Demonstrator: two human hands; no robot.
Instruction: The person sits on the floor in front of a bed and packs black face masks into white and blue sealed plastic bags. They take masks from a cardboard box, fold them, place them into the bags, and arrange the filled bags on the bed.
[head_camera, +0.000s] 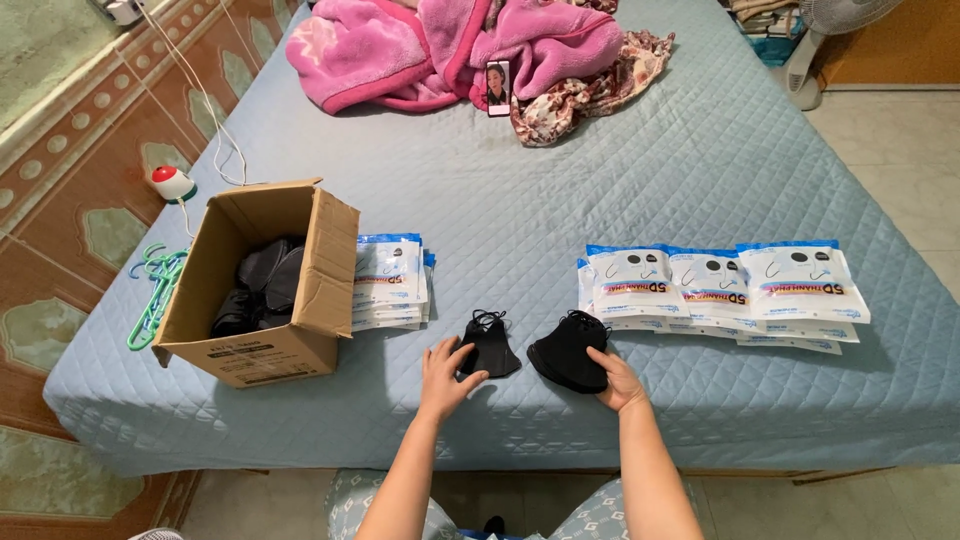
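Head view looks down on a bed (700, 170) with a quilted blue cover, and things run left to right along its near edge. Toward the near left corner stands an open cardboard box (265, 300) with dark masks inside, and a stack of flat white-and-blue packets (390, 285) lies just beside its right wall. Next comes the left hand (445, 368), fingers spread and resting on the left edge of a single black mask (492, 345), which lies just right of that hand with its long axis running away from the near edge. Close by, a thicker pile of black masks (568, 350) sits under the fingertips of the right hand (620, 380), which grips its near right side; the pile lies up and left of that hand. Farther right, a fanned row of packets (720, 290) stretches toward the right edge, nearer the right hand.
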